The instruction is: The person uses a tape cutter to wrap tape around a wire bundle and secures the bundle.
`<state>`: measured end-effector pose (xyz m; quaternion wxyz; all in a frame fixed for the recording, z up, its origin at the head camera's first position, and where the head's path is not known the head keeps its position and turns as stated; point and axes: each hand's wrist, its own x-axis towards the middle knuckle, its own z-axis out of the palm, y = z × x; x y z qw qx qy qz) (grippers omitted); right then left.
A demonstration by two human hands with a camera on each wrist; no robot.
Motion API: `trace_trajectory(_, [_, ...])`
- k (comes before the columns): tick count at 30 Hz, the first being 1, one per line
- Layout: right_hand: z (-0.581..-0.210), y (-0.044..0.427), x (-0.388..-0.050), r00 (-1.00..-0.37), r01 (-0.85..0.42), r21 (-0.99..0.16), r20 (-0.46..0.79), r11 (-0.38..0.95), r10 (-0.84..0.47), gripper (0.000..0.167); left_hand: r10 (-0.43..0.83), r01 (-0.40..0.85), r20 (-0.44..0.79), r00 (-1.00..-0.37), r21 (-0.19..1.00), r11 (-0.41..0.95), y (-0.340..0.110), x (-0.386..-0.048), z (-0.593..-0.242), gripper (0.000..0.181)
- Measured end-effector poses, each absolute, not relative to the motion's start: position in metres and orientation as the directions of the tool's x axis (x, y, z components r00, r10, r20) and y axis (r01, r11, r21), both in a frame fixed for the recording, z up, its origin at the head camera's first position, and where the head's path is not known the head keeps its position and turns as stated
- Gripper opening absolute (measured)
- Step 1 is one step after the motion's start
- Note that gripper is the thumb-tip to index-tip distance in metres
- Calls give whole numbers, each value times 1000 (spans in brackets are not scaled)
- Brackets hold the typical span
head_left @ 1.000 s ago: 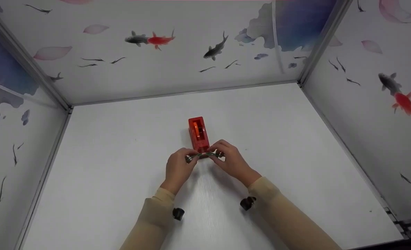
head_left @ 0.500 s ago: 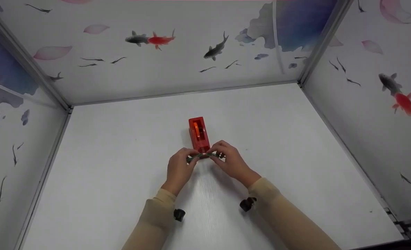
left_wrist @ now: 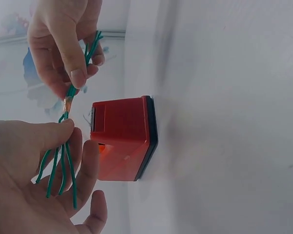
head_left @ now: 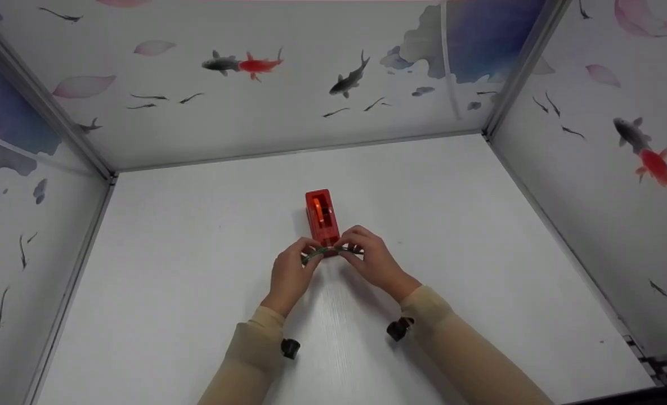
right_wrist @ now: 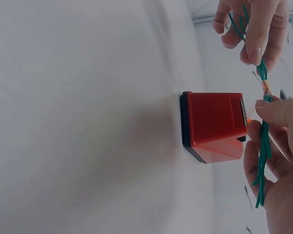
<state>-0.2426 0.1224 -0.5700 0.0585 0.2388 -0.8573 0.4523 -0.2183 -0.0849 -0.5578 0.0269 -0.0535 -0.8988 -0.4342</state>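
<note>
Between the thumb and fingers of my left hand (head_left: 291, 274) and my right hand (head_left: 380, 263), I pinch a bundle of thin green wires (right_wrist: 264, 132). An orange-brown, shiny stretch (left_wrist: 67, 105) binds or bares its middle between the two grips; I cannot tell if it is tape or copper. Loose ends fan out across the left palm in the left wrist view, and more ends run over the right palm. Just beyond the hands stands a red tape dispenser (head_left: 325, 235) with a black base, an orange roll and a toothed cutter. Its cutter end faces the hands.
The white tabletop (head_left: 198, 292) lies under both arms. Panels printed with fish (head_left: 349, 83) enclose it at the back and both sides. Small black cameras (head_left: 290, 348) sit at both wrists.
Both hands keep their pinch on the green wires, with only slight shifts of the fingers and bundle. The tape dispenser has stayed in place.
</note>
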Motion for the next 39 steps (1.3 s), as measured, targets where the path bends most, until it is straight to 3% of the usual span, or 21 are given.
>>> trace_trajectory(9, [-571,125,-243,-881,-464,-739,328,489,-340,28,99,21,-40,-994,834,552,-90,-223,-563,35])
trace_trajectory(13, [-572,125,-242,-877,-472,-729,331,496,-348,28,95,-4,-65,-993,841,541,-91,-224,-565,33])
trace_trajectory(23, [-568,124,-245,-859,-512,-671,394,536,-328,24,136,32,-44,-990,860,510,-93,-225,-566,24])
trace_trajectory(31, [-569,122,-249,-873,-488,-664,371,566,-318,21,140,72,-2,-990,849,524,-94,-225,-567,13])
trace_trajectory(39, [-569,123,-249,-877,-481,-676,365,558,-314,18,127,116,53,-991,816,567,-93,-226,-567,13])
